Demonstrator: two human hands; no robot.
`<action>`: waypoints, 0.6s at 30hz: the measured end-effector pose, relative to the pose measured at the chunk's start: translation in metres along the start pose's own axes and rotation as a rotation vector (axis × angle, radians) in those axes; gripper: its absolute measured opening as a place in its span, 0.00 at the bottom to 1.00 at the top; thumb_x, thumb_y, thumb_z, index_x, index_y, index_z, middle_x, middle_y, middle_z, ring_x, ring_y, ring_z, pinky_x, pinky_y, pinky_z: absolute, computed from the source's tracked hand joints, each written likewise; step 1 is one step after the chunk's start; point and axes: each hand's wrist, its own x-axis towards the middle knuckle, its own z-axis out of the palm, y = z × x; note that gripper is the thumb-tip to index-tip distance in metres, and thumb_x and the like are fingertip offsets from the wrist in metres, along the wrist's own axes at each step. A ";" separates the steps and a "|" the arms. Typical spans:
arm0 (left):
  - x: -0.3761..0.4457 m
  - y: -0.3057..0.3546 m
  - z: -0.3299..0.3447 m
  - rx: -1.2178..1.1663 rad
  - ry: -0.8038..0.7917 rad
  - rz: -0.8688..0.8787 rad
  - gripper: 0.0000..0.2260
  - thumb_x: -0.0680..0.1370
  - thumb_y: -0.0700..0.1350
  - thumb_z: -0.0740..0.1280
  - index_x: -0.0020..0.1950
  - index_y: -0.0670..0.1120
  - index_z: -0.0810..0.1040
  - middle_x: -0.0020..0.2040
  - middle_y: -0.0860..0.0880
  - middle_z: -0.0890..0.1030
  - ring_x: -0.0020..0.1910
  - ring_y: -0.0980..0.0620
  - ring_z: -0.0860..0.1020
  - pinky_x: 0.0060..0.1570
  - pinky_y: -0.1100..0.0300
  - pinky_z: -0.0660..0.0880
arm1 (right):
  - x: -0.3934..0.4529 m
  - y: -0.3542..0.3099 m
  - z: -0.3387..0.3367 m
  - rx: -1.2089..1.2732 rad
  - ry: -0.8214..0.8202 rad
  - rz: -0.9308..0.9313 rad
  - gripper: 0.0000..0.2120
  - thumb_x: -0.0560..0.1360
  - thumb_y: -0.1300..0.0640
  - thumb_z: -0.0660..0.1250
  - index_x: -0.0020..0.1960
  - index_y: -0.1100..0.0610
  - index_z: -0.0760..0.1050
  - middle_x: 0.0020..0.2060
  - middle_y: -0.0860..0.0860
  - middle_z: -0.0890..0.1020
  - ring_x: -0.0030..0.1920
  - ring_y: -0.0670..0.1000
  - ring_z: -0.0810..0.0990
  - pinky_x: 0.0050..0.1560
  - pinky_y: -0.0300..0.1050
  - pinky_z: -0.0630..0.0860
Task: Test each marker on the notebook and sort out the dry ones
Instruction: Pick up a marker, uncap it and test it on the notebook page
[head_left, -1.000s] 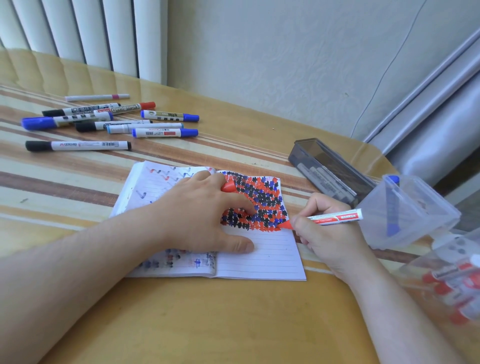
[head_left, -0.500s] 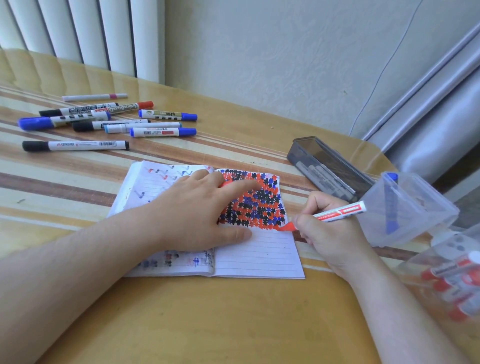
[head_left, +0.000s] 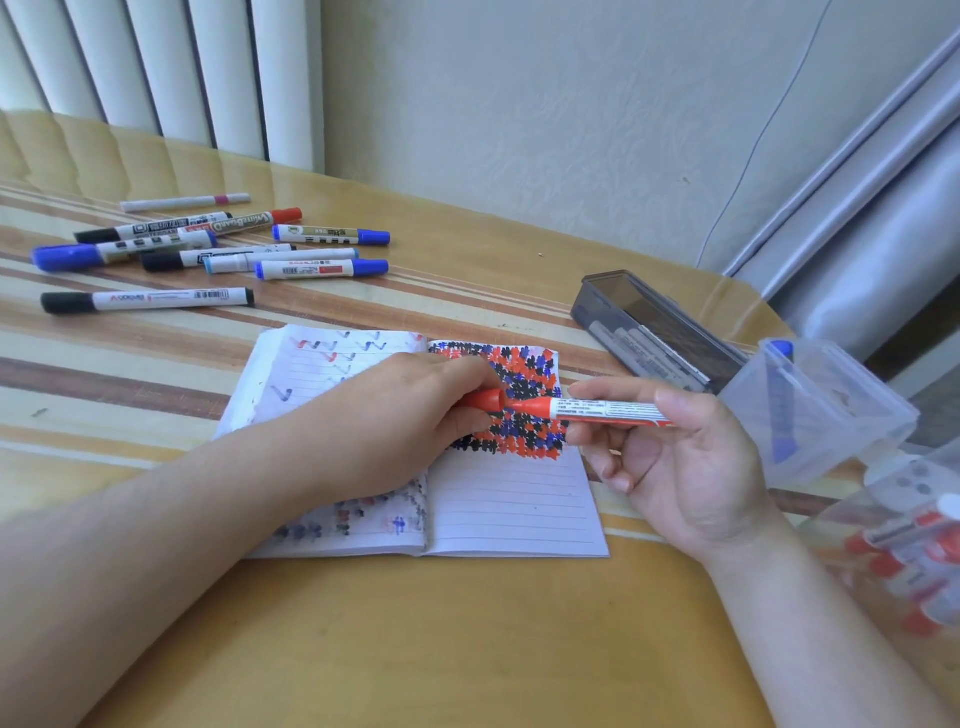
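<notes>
Lifted off the page since half a second ago, the red marker (head_left: 597, 410) now lies level above the notebook (head_left: 514, 499), pinched in the right hand (head_left: 680, 457) with its tip meeting the red cap (head_left: 485, 401) gripped by the left hand (head_left: 395, 421). Capping looks likely. That left wrist rests on the pages, probably to pin them flat. Other markers (head_left: 208, 249) lie well apart.

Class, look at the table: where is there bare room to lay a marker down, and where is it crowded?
Bare: the near table strip below the notebook, and the stretch between notebook and marker pile. Crowded: the right edge, with dark case and clear containers.
</notes>
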 end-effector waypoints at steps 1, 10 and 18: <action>0.000 0.000 0.000 0.001 0.004 0.009 0.10 0.83 0.51 0.65 0.63 0.50 0.76 0.47 0.58 0.76 0.45 0.61 0.67 0.47 0.74 0.66 | 0.000 0.000 0.001 -0.004 -0.001 -0.001 0.32 0.62 0.37 0.73 0.55 0.60 0.86 0.42 0.62 0.84 0.34 0.53 0.73 0.29 0.41 0.67; 0.000 0.002 -0.005 0.012 0.069 0.150 0.12 0.83 0.54 0.61 0.60 0.51 0.78 0.45 0.58 0.79 0.44 0.58 0.73 0.44 0.65 0.68 | -0.003 0.010 0.008 -0.550 0.110 -0.144 0.08 0.80 0.53 0.67 0.56 0.46 0.83 0.40 0.54 0.86 0.32 0.50 0.76 0.32 0.41 0.71; -0.004 0.013 -0.004 -0.143 -0.006 0.152 0.17 0.74 0.66 0.70 0.53 0.56 0.82 0.29 0.59 0.75 0.30 0.61 0.73 0.31 0.69 0.64 | -0.004 0.031 0.029 -1.387 0.147 -0.964 0.09 0.78 0.56 0.74 0.56 0.54 0.79 0.35 0.53 0.80 0.33 0.57 0.79 0.29 0.53 0.75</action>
